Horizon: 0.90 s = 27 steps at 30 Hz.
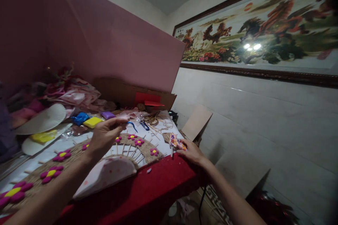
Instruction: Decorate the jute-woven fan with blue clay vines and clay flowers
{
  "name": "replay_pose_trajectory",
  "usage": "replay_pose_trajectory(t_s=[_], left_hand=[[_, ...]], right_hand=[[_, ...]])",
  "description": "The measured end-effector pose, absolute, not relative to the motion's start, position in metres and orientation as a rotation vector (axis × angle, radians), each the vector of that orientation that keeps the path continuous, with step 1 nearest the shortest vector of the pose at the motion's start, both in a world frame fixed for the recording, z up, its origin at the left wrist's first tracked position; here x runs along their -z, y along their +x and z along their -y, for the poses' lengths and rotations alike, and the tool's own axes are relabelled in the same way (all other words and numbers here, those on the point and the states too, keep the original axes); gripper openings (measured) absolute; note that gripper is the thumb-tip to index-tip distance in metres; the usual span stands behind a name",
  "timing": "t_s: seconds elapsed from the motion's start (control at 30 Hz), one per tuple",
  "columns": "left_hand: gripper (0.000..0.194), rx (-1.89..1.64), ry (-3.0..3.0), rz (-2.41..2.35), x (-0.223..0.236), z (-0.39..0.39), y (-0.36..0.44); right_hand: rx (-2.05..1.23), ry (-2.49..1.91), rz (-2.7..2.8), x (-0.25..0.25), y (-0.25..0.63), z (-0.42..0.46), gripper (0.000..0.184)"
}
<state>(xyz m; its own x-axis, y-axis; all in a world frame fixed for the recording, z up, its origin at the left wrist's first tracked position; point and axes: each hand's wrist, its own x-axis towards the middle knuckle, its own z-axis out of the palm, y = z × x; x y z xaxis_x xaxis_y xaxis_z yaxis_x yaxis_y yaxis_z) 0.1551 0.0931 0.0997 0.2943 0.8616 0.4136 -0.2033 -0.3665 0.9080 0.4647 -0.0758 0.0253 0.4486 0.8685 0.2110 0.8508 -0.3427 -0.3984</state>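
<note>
At the center of the frame, we hold a thin, curved blue strip (132, 126) between the narrowed fingertips of our left hand (105, 136), raised above the work. Our right hand (192, 152), right of center, touches a small floral-patterned piece (174, 141) near the table's right edge; we cannot tell whether its fingers grip.

A tan, fiber-covered fan-shaped frame (148, 149) with magenta-and-yellow flowers spans lower left to center. A white, spotted half-disc (113, 172) sits at its inner curve, overhanging the red cloth (158, 186) along the front edge. Room remains between our hands.

Our left forearm hides part of the frame, which the left border cuts off. Items at upper left of the tabletop are dim.
</note>
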Motion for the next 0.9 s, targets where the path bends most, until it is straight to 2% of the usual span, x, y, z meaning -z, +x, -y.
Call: replay_pose_trajectory(t_s=[0.2,0.37,0.6,0.73,0.9], left_hand=[[0.030,-1.326,1.460,-0.679,-0.085,-0.095,0.148],[0.029,-1.322,1.462,-0.660,-0.080,-0.097,0.149],[0.027,-1.307,1.504,-0.655,-0.074,-0.098,0.151],[0.027,-1.296,1.545,-0.657,-0.071,-0.099,0.152],[0.029,-1.283,1.546,-0.685,-0.070,-0.096,0.153]], right_hand=[[-0.015,-2.359,1.430,-0.025,0.458,0.067,0.059],[0.046,-2.278,1.464,-0.022,0.462,0.065,0.047],[0.129,-2.299,1.362,-0.023,0.456,0.069,0.043],[0.169,-2.340,1.265,-0.024,0.453,0.067,0.034],[0.143,-2.225,1.251,-0.020,0.460,0.063,0.032]])
